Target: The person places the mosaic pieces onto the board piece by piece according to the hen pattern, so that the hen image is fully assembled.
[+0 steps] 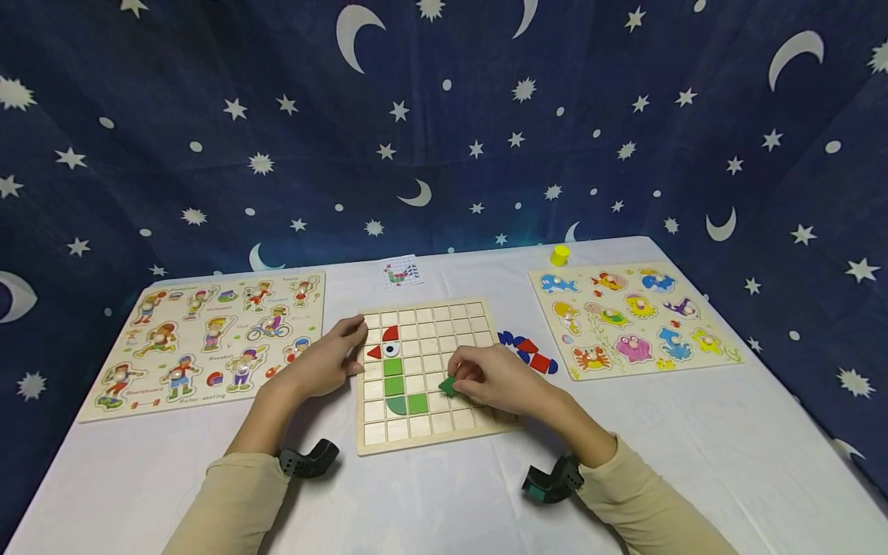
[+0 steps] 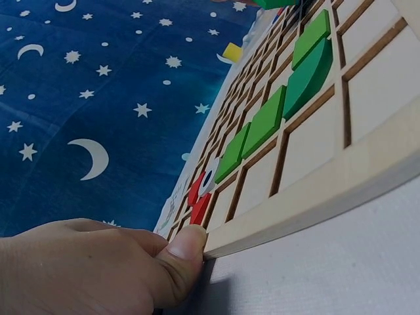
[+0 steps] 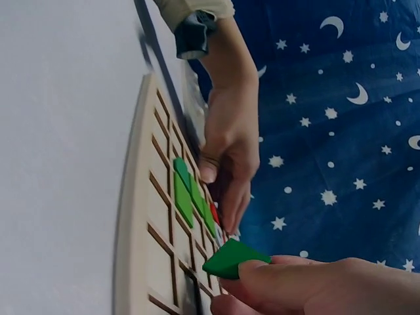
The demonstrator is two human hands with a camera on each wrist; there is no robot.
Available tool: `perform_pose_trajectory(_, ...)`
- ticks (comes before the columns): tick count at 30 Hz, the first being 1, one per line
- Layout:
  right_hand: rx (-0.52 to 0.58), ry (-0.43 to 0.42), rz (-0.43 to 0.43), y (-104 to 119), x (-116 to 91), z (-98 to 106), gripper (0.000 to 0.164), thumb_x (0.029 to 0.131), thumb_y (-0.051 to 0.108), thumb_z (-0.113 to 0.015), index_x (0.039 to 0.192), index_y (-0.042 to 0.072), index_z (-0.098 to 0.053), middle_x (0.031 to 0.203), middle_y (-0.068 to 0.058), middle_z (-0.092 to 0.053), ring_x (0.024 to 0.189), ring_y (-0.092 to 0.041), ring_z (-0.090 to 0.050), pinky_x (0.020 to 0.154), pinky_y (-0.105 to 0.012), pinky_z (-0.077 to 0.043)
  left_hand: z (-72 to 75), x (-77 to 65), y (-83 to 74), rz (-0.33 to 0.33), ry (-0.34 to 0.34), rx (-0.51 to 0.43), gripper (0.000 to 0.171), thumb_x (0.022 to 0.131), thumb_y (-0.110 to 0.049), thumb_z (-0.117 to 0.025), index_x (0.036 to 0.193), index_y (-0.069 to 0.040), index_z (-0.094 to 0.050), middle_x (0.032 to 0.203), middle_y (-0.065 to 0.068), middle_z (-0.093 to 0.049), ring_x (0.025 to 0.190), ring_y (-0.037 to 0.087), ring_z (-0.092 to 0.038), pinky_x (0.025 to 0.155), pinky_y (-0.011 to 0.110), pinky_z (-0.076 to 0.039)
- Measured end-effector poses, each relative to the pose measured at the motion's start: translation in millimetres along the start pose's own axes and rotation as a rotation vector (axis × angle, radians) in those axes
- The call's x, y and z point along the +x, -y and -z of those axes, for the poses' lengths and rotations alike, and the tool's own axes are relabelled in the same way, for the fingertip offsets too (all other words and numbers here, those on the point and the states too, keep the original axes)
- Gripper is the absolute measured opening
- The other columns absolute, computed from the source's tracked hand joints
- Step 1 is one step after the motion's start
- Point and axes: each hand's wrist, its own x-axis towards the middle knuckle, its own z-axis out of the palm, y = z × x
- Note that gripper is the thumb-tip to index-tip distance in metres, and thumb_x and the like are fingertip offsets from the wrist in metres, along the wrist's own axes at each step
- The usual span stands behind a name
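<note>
A wooden grid board lies on the white tablecloth. My left hand grips its upper left edge; in the left wrist view the thumb sits on the rim. Between thumb and fingertips, my right hand pinches a dark green tile with pointed corners, held over the middle of the grid. Set in the cells on the left are a red quarter-round tile, a red triangle, a round eye tile, several light green squares and a darker green quarter-round tile.
Loose blue and red tiles lie at the board's right edge, partly behind my right hand. A pattern card lies beyond the board. A sports peg puzzle is left, a sea-animal peg puzzle right, with a yellow cylinder behind it.
</note>
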Motion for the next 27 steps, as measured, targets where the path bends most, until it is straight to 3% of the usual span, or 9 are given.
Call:
perform_pose_trajectory(13,0.005,-0.067,-0.089,4.7,2.2,-19.6,0.008,0.085,0.022,-0.071,0.087,0.023,-0.063,0.073,0.017,-0.064,0.068,0.002,-0.058,0.066,-0.018,-0.049,-0.1,0.0,0.6,-0.010,-0.008,-0.001,0.067,0.089,-0.013,-0.064,0.144,0.006,-0.033,0.153,0.024,-0.024,0.137,0.042,-0.033,0.107,0.050,-0.036)
perform_pose_trajectory(27,-0.165,-0.071,-0.092,3.9,3.4,-25.6,0.007,0.085,0.030,-0.070,0.082,0.025,-0.066,0.067,0.017,-0.054,0.064,-0.001,-0.049,0.060,-0.019,-0.042,0.9,-0.1,-0.5,-0.015,-0.008,0.000,0.067,0.088,-0.014,-0.064,0.144,0.007,-0.032,0.153,0.025,-0.024,0.136,0.042,-0.034,0.106,0.050,-0.037)
